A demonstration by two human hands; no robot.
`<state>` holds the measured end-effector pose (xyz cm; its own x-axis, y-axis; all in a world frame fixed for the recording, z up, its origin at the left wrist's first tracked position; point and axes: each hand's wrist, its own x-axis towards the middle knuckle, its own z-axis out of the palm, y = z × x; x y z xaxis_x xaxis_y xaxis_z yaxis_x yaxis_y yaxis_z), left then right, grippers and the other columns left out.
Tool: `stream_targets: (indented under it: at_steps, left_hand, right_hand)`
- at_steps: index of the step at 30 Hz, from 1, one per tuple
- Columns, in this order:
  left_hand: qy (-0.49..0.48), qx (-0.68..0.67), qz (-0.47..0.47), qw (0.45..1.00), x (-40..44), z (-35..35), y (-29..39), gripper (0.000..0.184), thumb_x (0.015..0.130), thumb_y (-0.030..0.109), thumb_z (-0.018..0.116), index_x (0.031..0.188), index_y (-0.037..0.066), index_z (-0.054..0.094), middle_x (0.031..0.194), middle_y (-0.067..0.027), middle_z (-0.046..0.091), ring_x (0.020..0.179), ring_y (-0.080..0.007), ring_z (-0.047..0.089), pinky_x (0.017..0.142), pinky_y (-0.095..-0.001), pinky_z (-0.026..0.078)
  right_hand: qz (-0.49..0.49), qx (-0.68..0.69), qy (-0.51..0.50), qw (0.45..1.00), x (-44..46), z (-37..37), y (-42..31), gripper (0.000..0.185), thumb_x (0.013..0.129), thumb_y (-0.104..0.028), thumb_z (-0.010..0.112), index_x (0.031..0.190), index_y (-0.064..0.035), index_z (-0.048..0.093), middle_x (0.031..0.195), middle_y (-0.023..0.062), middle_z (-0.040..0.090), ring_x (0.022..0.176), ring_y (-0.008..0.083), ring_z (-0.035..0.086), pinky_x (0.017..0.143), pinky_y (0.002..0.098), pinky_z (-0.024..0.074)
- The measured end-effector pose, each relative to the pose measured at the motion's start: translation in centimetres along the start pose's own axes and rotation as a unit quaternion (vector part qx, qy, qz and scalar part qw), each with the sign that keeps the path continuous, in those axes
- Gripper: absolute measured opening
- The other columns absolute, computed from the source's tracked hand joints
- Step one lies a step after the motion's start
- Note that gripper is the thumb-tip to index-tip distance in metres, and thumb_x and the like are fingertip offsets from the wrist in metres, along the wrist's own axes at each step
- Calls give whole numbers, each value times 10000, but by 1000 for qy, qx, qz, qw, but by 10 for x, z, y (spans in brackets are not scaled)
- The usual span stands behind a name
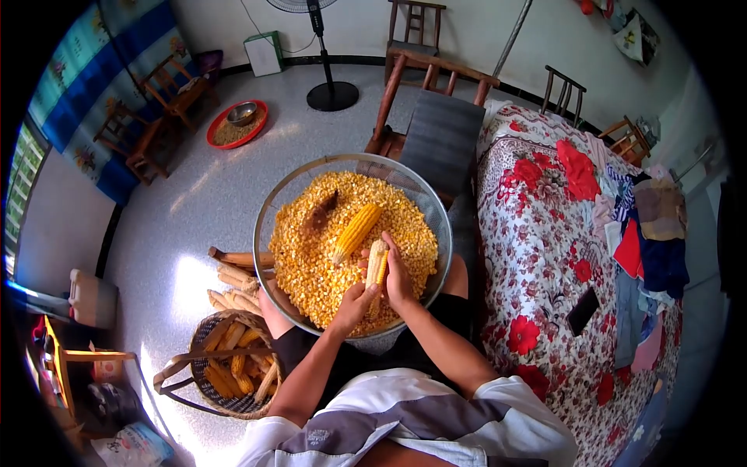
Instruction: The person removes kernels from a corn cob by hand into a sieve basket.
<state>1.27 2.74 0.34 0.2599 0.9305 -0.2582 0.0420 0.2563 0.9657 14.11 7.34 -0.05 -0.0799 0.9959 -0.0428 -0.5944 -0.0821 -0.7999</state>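
Observation:
A partly shelled corn cob is held upright between my two hands, with bare pale core on one side and yellow kernels along the other. My left hand grips its lower end, while my right hand wraps its right side. Both are over a wide round mesh sieve resting on my lap, filled with loose corn kernels. On the kernels, just beyond my hands, lies a full ear of corn. Farther left sits a dark brown piece whose kind I cannot make out.
A wicker basket of corn ears stands at lower left, near several bare cobs on the floor. To the right is a bed with a floral cover and clothes. A wooden chair, fan and red basin stand ahead.

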Motion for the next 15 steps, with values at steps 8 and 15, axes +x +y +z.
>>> stream_targets:
  at_steps: [8,15]
  left_hand:
    - [-27,-224,-67,972,-1,-7,6,406,1007,398,443,955,27,599,725,-52,600,595,-130,545,525,-263,442]
    - [-10,-199,-89,976,-5,-4,9,427,1003,419,448,967,18,591,736,-67,601,613,-143,554,497,-267,455]
  right_hand:
    - [66,153,-17,986,5,9,-18,440,992,-228,473,1393,-114,330,1137,143,574,1033,253,595,901,399,496]
    - [30,56,7,998,11,9,-3,302,1000,-205,468,1285,-115,422,946,89,552,823,181,580,744,338,518]
